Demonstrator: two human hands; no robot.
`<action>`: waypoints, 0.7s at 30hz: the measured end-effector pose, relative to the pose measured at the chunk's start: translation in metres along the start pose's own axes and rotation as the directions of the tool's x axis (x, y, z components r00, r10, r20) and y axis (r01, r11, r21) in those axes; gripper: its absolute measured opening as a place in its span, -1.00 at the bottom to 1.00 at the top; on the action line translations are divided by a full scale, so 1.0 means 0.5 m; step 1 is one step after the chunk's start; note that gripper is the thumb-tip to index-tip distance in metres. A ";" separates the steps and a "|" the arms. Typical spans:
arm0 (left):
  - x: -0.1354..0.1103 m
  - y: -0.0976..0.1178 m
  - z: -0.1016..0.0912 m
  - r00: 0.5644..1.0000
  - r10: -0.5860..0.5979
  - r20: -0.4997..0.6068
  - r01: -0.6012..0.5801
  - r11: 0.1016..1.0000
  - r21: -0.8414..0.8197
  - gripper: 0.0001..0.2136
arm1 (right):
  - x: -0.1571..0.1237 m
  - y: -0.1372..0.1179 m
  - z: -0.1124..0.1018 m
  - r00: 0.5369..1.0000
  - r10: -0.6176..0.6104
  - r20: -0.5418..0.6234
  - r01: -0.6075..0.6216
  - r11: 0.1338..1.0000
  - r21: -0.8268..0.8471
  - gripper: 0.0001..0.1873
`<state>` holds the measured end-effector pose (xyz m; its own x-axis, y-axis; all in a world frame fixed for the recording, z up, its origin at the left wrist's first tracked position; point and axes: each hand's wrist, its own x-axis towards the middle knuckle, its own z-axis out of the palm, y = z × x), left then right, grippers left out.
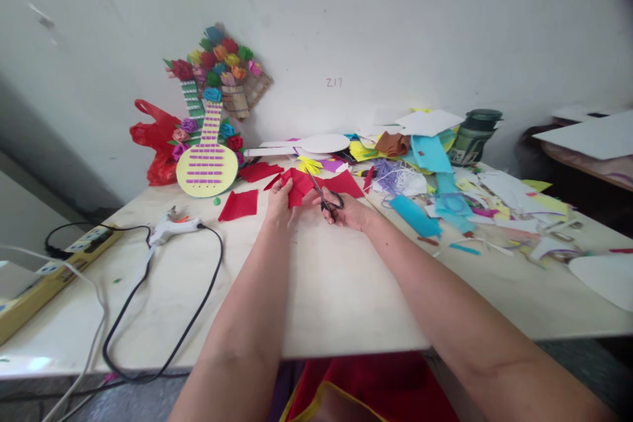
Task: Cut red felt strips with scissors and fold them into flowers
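My left hand (279, 201) is closed on a piece of red paper (299, 186) held just above the table's far middle. My right hand (349, 210) grips black scissors (324, 198), fingers through the handles, with the blades pointing up and left into the red paper. More red paper pieces (240, 204) lie on the table to the left and behind the hands.
A white glue gun (171, 227) with a black cord and a yellow power strip (74, 254) lie on the left. A paper guitar craft with paper flowers (210, 145) leans on the wall beside a red bag (155, 145). Coloured paper scraps (445, 191) and a dark jar (475, 135) crowd the right.
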<state>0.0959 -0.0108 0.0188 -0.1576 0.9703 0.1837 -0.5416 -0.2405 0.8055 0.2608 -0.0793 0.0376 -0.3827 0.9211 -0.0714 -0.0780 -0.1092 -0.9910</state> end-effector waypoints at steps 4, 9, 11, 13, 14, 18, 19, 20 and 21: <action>-0.001 0.003 0.001 1.000 0.000 -0.020 0.000 1.000 0.001 -0.82 | 0.001 0.003 0.001 0.999 -0.032 -0.005 0.032 0.999 -0.005 -0.52; -0.003 0.007 0.002 1.000 -0.016 -0.014 0.016 1.000 -0.019 -0.83 | 0.004 0.008 0.002 0.998 -0.070 0.007 0.070 0.997 -0.019 -0.56; -0.003 0.008 0.002 1.000 -0.018 -0.024 0.018 1.000 -0.023 -0.84 | 0.005 0.010 0.002 0.996 -0.086 0.005 0.086 0.996 -0.025 -0.57; -0.002 0.008 0.002 1.000 -0.020 -0.025 0.019 1.000 -0.018 -0.84 | 0.005 0.012 0.003 0.996 -0.093 0.006 0.093 0.995 -0.028 -0.57; -0.002 0.007 0.001 1.000 -0.019 -0.020 0.019 1.000 -0.017 -0.84 | 0.005 0.012 0.003 0.996 -0.092 0.010 0.092 0.995 -0.028 -0.57; -0.001 0.002 -0.002 1.000 -0.002 0.013 0.003 0.999 -0.032 -0.82 | 0.009 0.016 -0.001 0.998 -0.052 0.042 0.053 0.998 -0.021 -0.50; -0.001 0.001 -0.003 1.000 -0.004 0.017 0.005 0.999 -0.036 -0.81 | 0.011 0.016 -0.003 0.998 -0.039 0.053 0.040 0.999 -0.018 -0.49; 0.000 -0.001 -0.004 1.000 -0.010 0.021 0.011 0.999 -0.040 -0.81 | 0.014 0.016 -0.006 0.997 -0.026 0.066 0.027 1.000 -0.013 -0.47; 0.000 -0.003 -0.005 1.000 -0.019 0.024 0.020 0.999 -0.044 -0.80 | 0.018 0.015 -0.009 0.996 -0.014 0.083 0.014 1.000 -0.008 -0.46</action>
<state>0.0945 -0.0103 0.0162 -0.1274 0.9750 0.1821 -0.5804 -0.2222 0.7834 0.2611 -0.0703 0.0288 -0.4564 0.8884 -0.0483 -0.0761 -0.0931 -0.9927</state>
